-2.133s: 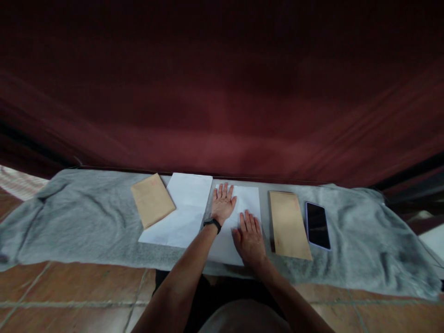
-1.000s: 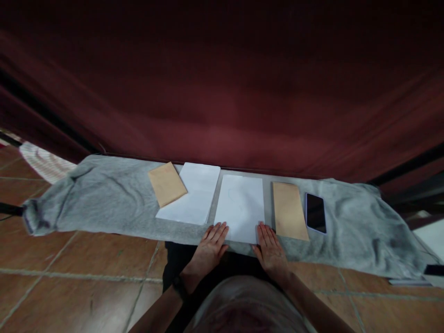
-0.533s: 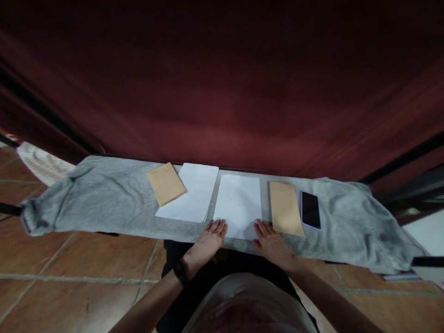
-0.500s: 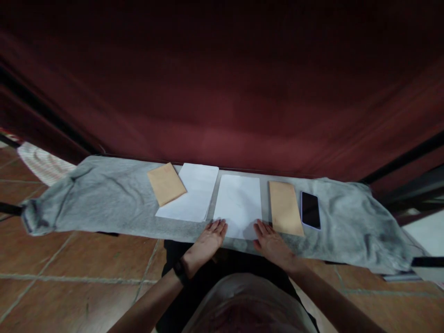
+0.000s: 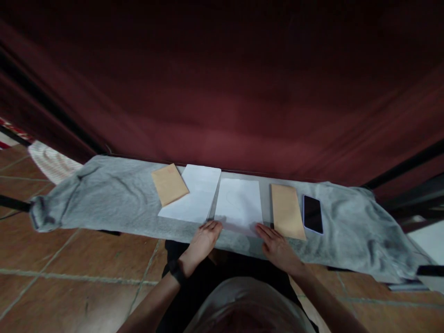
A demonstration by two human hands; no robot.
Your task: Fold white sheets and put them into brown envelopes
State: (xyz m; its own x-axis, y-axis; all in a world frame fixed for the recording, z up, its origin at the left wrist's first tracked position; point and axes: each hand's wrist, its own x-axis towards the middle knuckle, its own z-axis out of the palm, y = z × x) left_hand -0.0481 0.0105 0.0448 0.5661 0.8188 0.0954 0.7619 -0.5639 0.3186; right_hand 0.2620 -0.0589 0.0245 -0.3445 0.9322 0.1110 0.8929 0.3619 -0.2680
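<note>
A white sheet of paper lies in front of me on the grey cloth. My left hand is closed at its near left corner, fingers bent together over the edge. At the near right corner, my right hand holds the edge between thumb and fingers. The near edge looks shaded and slightly raised, while the far part rests flat. Left of it are more white sheets, partly covered by a tilted brown envelope. A second brown envelope lies just right of the held sheet.
A phone with a dark screen lies right of the second envelope. The grey cloth covers a narrow bench, wrinkled at both ends. A dark red panel rises directly behind it. Tiled floor shows below.
My hands have gone from lying flat on the sheet's near corners to gripping its near edge. That edge has lifted a little. The view has shifted slightly.
</note>
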